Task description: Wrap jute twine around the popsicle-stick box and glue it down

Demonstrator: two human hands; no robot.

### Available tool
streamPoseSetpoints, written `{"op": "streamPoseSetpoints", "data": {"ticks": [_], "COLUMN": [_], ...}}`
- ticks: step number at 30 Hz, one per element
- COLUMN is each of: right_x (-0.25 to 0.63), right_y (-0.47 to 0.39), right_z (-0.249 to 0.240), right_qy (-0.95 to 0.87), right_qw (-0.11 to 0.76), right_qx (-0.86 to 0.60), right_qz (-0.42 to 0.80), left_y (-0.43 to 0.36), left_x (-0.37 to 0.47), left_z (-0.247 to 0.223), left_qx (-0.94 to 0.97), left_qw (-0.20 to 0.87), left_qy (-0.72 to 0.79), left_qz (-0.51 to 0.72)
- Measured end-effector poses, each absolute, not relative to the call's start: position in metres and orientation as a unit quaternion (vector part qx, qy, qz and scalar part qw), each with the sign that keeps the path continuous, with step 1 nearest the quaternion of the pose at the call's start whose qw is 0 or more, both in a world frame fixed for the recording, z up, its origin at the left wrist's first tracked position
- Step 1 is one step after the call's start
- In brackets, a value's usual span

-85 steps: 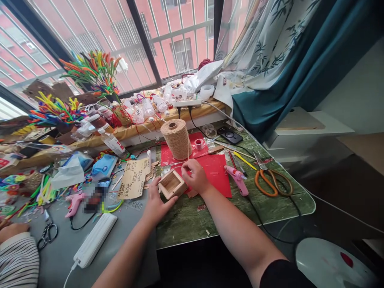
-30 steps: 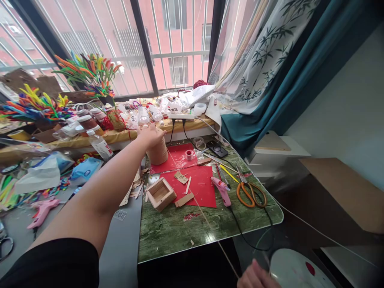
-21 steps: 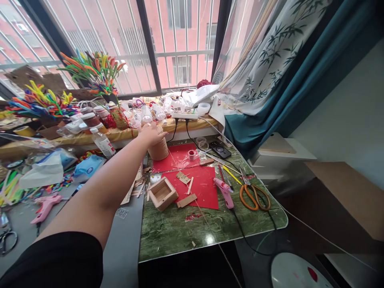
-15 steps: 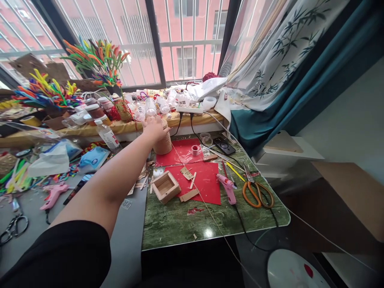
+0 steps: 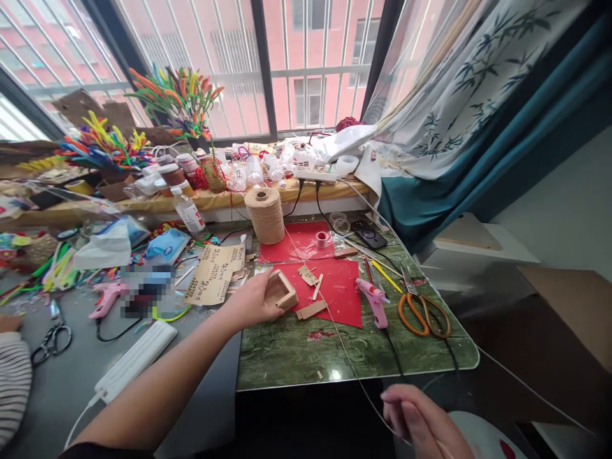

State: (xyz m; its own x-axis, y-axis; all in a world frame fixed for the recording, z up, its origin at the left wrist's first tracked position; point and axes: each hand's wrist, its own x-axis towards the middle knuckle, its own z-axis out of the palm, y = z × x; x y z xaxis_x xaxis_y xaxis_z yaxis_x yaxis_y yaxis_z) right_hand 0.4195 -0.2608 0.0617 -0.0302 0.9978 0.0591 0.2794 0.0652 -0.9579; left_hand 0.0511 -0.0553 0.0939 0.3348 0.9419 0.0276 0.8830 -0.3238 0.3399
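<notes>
My left hand [image 5: 252, 301] grips the left side of a small open wooden box [image 5: 281, 291] on the green table mat. At the lower right, my right hand [image 5: 421, 417] has its fingers curled together, near the twine [image 5: 351, 364]; what is between them I cannot make out. The twine runs from a large spool [image 5: 264, 217] standing at the back of the mat. Beside the box lie a small printed tag [image 5: 307, 275], wooden sticks [image 5: 317, 287] and a cardboard strip [image 5: 312, 310] on red sheets [image 5: 342, 293].
A pink glue gun [image 5: 373, 303] and orange-handled scissors [image 5: 423, 313] lie to the right. Brown sandpaper [image 5: 217, 274], a white power strip [image 5: 136, 360] and dark scissors [image 5: 53, 338] are at the left. A person's striped sleeve [image 5: 14, 382] shows at the left edge.
My left hand has left the twine spool, come nearer and taken hold of the wooden box. My right hand has come into view at the lower right. The view has shifted left.
</notes>
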Motion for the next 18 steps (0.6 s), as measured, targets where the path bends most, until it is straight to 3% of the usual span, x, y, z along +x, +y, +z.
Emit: {"op": "streamPoseSetpoints", "data": {"ticks": [4,10,18], "right_x": [0.354,0.291,0.286], "right_y": [-0.204,-0.144,-0.153], "right_z": [0.064,0.049,0.034], "right_qy": [-0.568,-0.621,-0.697], "right_qw": [0.434,0.449,0.428], "right_qx": [-0.503,-0.502,-0.452], "right_qz": [0.486,0.4,0.357], "left_y": [-0.08,-0.141,-0.145], "left_x": [0.061,0.078,0.071], "left_z": [0.096,0.087,0.105], "left_qx": [0.833,0.888,0.854], "left_qw": [0.077,0.038,0.169], "left_qy": [0.515,0.411,0.457], "left_qz": [0.188,0.201,0.185]}}
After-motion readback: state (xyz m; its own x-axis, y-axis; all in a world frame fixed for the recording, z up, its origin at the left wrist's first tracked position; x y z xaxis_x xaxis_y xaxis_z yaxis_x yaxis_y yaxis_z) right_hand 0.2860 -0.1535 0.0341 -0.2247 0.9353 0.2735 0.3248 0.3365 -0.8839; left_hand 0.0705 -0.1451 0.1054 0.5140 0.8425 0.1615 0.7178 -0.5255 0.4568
